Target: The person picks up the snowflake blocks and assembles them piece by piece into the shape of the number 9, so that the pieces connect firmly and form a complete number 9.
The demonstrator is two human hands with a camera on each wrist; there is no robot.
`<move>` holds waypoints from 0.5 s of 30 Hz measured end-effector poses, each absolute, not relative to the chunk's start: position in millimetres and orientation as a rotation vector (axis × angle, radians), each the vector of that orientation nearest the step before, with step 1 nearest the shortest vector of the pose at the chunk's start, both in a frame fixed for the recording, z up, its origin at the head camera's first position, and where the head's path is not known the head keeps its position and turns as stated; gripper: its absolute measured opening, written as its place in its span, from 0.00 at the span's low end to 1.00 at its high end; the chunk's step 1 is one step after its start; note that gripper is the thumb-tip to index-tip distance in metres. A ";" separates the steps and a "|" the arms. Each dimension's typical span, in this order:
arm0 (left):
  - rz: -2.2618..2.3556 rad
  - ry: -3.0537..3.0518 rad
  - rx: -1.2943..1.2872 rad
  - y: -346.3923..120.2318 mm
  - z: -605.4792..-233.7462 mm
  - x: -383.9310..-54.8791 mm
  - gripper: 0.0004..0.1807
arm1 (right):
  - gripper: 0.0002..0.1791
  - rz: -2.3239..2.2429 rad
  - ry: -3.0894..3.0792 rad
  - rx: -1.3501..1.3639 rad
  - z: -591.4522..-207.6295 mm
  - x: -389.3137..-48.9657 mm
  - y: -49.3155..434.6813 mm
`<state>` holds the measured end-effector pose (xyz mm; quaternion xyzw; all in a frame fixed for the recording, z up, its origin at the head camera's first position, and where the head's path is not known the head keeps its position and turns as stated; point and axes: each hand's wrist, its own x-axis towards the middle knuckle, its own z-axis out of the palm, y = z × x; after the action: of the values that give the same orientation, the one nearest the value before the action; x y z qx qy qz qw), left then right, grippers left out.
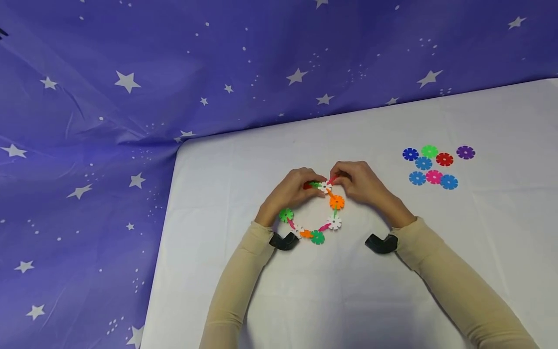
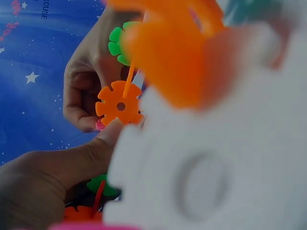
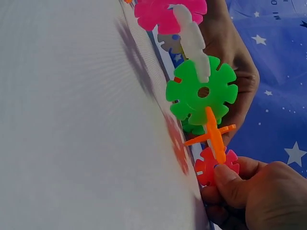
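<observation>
high head view faces forward and down over the tablecloth [image 1: 226, 174]! wrist views sit close, sharing the flower-disc chain [image 3: 218, 98].

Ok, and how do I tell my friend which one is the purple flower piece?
Find the white table, then go right past the person's right hand to the loose flower-shaped discs. At their far right, beyond the red disc, lies the purple disc. It's the only purple one, sitting a little apart from the tight cluster.
</observation>
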<state>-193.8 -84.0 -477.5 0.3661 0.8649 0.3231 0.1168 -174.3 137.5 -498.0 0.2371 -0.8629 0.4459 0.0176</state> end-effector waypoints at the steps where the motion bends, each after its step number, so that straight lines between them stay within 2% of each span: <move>1: 0.938 2.537 1.064 -83.4 -477.3 -193.7 0.20 | 0.06 1.396 -2.686 0.743 -497.8 -174.2 138.3; 3: 0.921 2.546 1.040 -82.9 -476.9 -192.9 0.21 | 0.05 1.414 -2.691 0.773 -497.3 -174.0 140.6; 8: 0.886 2.568 0.991 -85.9 -474.3 -188.3 0.21 | 0.12 1.377 -2.647 0.784 -486.4 -180.5 163.7; 15: 0.808 2.558 0.980 -85.2 -468.6 -187.6 0.23 | 0.18 1.086 -2.797 0.296 -465.3 -188.5 257.7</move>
<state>-187.6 -85.2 -468.6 0.3396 0.8866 0.2800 0.1422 -188.5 257.7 -465.3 0.0979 -0.9259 0.3595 0.0631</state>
